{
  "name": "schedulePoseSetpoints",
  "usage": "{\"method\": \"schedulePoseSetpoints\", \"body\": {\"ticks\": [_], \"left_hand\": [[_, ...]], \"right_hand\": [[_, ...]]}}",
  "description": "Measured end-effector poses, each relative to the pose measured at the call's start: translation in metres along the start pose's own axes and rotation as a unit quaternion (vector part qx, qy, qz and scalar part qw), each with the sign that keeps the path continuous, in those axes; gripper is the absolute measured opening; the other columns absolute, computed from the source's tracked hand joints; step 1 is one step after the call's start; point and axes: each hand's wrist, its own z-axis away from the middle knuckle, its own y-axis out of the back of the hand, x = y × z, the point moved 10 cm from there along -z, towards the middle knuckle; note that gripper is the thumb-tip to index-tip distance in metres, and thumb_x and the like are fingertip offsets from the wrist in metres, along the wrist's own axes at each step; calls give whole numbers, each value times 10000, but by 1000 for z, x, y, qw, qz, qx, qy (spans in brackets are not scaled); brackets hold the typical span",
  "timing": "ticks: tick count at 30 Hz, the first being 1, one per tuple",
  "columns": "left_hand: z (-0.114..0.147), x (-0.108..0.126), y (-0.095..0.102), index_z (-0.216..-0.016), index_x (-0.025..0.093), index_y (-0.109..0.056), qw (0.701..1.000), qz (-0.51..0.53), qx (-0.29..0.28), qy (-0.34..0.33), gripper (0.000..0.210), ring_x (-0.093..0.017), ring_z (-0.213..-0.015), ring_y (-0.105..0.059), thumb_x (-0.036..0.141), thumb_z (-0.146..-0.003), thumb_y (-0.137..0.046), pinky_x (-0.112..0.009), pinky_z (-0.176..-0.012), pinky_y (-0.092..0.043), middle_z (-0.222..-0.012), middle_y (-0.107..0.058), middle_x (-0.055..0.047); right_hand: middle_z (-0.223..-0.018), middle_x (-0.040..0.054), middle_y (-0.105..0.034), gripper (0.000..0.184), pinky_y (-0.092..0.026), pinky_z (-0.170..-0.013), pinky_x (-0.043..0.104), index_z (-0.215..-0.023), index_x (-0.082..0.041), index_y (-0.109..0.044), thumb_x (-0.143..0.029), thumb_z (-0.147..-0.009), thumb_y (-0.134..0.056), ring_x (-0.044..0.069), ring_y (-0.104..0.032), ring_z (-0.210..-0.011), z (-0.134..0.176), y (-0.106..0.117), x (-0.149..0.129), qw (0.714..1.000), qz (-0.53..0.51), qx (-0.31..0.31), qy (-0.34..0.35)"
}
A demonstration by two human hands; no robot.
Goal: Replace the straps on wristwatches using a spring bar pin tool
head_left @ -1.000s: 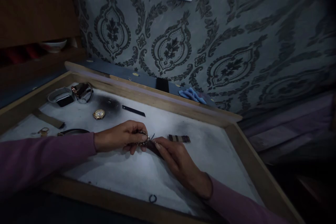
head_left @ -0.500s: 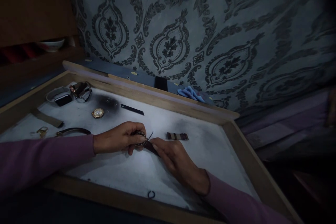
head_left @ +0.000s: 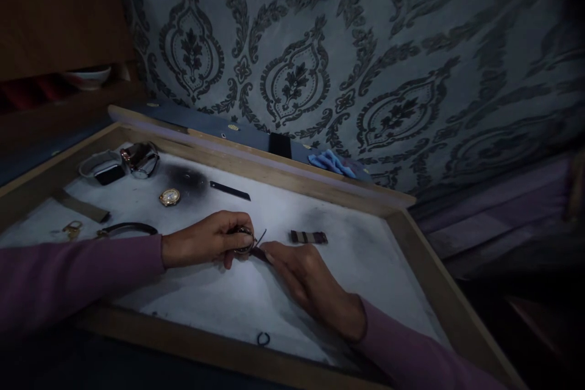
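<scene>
Over the middle of a wooden-rimmed tray [head_left: 256,149], my left hand [head_left: 205,241] pinches a round watch [head_left: 244,237] between thumb and fingers. My right hand [head_left: 313,277] is closed on a dark watch strap [head_left: 260,254] that extends to the watch's right side. A thin dark sliver [head_left: 262,236] sticks up between the two hands; I cannot tell what it is. My right fingers hide most of the strap. A striped strap piece [head_left: 309,237] lies beyond my right hand. Behind my left hand are a gold watch head [head_left: 169,197] and a black blade [head_left: 230,191].
At the tray's back left lie several watches [head_left: 141,161], an olive strap [head_left: 81,204], gold buckle-like parts [head_left: 72,230] and a curved black band [head_left: 130,228]. A small black ring [head_left: 263,339] sits near the front rim. A blue cloth [head_left: 333,162] rests behind the tray.
</scene>
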Motion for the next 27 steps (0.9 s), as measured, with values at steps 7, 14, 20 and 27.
{"method": "schedulePoseSetpoints", "body": {"ticks": [7, 14, 20, 27], "left_hand": [[-3, -5, 14, -817, 167, -494, 998, 48, 44, 11, 288, -63, -474, -511, 438, -839, -588, -181, -416, -322, -750, -648, -15], [-6, -8, 17, -809, 170, -488, 996, 69, 55, 8, 285, -65, -456, -506, 429, -834, -603, -179, -394, -322, -715, -639, -2], [-6, -4, 24, -791, 165, -494, 995, 67, 78, 5, 241, -63, -454, -498, 377, -847, -592, -177, -388, -319, -696, -620, 8], [-5, -2, 29, -774, 160, -494, 994, 55, 90, 14, 212, -56, -442, -488, 333, -870, -570, -175, -383, -314, -706, -624, 1]], "right_hand": [[-604, -8, -523, 292, -324, -503, 241, -825, -161, -579, -189, -988, -338, 105, -438, -489, 2, -12, -5, 999, -3, -38, 5], [-602, -9, -549, 275, -333, -504, 246, -920, -157, -596, -227, -993, -341, 118, -471, -487, 3, -11, 2, 999, 16, -28, -18], [-661, 18, -579, 292, -366, -551, 250, -791, -168, -559, -210, -992, -350, 131, -523, -554, 1, -4, -8, 1000, 0, -20, 4], [-690, 39, -615, 304, -382, -573, 252, -823, -149, -606, -192, -995, -359, 136, -552, -582, 5, -14, -27, 994, -8, -91, 63]]}}
